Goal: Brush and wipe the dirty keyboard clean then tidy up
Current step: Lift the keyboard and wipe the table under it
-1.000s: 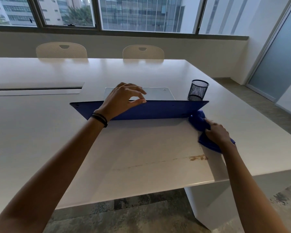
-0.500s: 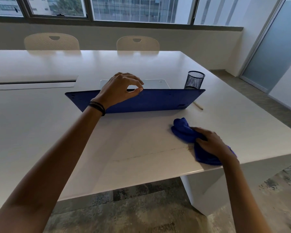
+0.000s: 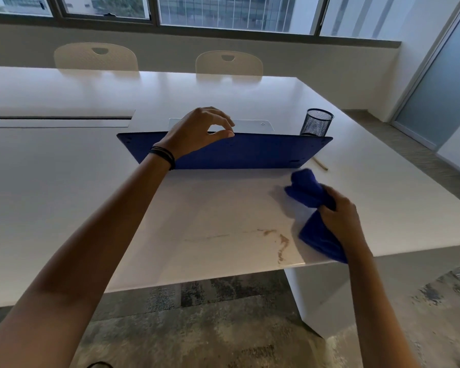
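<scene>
The keyboard [image 3: 250, 151], deep blue, stands on its long edge in the middle of the white tabletop [image 3: 64, 195], its flat underside facing the near side. The left hand [image 3: 197, 134] pinches its top edge between thumb and fingertips. The right hand [image 3: 340, 216] grips a bunched blue cloth [image 3: 307, 189] near the keyboard's right end, beside a brown smear [image 3: 282, 243]. A black mesh pen cup [image 3: 318, 126] stands just behind the keyboard. Two white chairs [image 3: 96, 58] line the far side under windows.
</scene>
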{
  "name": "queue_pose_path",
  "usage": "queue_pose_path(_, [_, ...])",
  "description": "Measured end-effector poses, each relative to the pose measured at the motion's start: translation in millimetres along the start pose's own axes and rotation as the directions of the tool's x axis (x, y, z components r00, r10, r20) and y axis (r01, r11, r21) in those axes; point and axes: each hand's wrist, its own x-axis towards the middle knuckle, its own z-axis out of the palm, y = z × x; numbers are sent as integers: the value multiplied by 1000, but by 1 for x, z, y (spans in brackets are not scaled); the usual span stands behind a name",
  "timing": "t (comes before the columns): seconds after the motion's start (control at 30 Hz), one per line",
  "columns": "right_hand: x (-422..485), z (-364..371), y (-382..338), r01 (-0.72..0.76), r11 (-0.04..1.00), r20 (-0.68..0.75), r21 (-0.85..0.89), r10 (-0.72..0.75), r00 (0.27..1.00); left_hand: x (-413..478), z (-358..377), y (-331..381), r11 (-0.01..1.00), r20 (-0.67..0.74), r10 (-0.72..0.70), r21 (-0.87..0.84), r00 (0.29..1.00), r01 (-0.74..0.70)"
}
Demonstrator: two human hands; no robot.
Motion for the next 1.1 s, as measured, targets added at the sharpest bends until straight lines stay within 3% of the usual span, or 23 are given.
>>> queue_pose_path(0.1, [0,11,5,-85,982,72,-168,99,993,1,0,0,1000,18,-2,-24,1000,3])
queue_pose_path(0.23, [-10,38,-16,22,979,76,-202,-7,997,2,-1,-3,999,38,-10,-48,999,12])
queue_pose_path(0.47, [-37,93,-83,255,960,232,-117,-223,947,3,-6,-4,997,103,-28,-67,994,35])
queue_pose_path(0.6, [-53,112,-114,387,922,305,-1,-368,878,3,-7,-5,995,128,-26,-87,991,37])
queue_pose_path(0.67, [-57,118,-125,424,895,404,137,-441,801,4,-7,-5,995,129,-20,-91,991,32])
queue_pose_path(0.77, [-46,114,-134,289,877,539,384,-467,701,4,-7,-6,994,130,-15,-101,991,28])
queue_pose_path(0.83, [-27,110,-134,219,888,484,403,-410,773,4,-7,-7,994,134,-9,-107,991,24])
queue_pose_path(0.93, [8,116,-123,246,939,299,239,-312,902,4,-8,-7,993,136,-2,-116,991,17])
queue_pose_path(1.03, [28,133,-120,195,980,323,44,-199,925,5,-8,-9,993,132,-1,-116,991,17])
queue_pose_path(1.1, [32,145,-128,239,971,360,-6,-221,907,5,-8,-9,993,130,2,-114,991,13])
